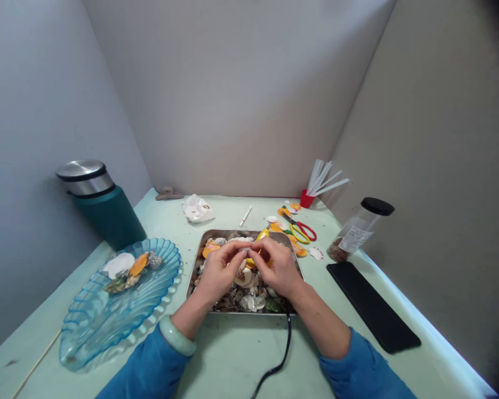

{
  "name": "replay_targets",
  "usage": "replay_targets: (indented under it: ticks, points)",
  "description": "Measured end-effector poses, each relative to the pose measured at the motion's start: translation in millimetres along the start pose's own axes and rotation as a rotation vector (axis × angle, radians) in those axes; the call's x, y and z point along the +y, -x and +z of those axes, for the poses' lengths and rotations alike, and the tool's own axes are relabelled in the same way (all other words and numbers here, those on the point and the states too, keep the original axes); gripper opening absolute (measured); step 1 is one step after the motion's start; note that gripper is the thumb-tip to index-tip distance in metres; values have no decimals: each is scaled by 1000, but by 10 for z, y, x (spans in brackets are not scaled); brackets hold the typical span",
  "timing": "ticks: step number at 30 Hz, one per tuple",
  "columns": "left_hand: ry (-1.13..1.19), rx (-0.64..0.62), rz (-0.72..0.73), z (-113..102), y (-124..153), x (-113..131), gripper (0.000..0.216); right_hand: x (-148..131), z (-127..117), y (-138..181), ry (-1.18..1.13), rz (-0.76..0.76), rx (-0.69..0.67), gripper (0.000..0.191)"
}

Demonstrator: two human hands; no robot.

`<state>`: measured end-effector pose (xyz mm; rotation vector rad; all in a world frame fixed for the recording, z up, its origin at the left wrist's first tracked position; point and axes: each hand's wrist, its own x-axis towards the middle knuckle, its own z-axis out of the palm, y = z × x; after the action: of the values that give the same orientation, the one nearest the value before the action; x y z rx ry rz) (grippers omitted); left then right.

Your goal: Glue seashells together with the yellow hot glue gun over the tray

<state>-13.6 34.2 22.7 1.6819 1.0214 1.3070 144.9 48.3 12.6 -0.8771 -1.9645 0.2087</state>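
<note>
Over a metal tray (pixel 194 272) full of seashells (pixel 253 299), my two hands meet fingertip to fingertip. My left hand (pixel 219 270) and my right hand (pixel 279 268) are both closed in a pinch on a small whitish piece (pixel 246 249), perhaps a shell; the fingers cover most of it. Behind my right fingers lies a yellow tool (pixel 264 235), partly hidden, that looks like a hot glue gun. A black cord (pixel 289 332) runs from the tray's front edge toward me.
Left: blue leaf-shaped dish (pixel 120 327) with shells, teal bottle (pixel 108 213), thin stick (pixel 37 363). Behind: white packet (pixel 197 209), white marker (pixel 245 216). Right: scissors (pixel 301 230) among orange shells, red cup (pixel 306 199) of translucent sticks, jar (pixel 353 233), black slab (pixel 372 305).
</note>
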Motion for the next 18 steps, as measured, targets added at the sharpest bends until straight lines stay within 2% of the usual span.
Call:
replay_targets:
  ticks: [4, 11, 18]
  points:
    - [9, -6, -14, 7, -3, 21, 21, -1, -5, 0, -2, 3, -7, 7]
    - [62, 3, -52, 14, 5, -83, 24, 8, 2, 7, -14, 30, 4, 7]
    - [2, 19, -39, 10, -1, -44, 22, 5, -6, 7, -1, 21, -18, 9]
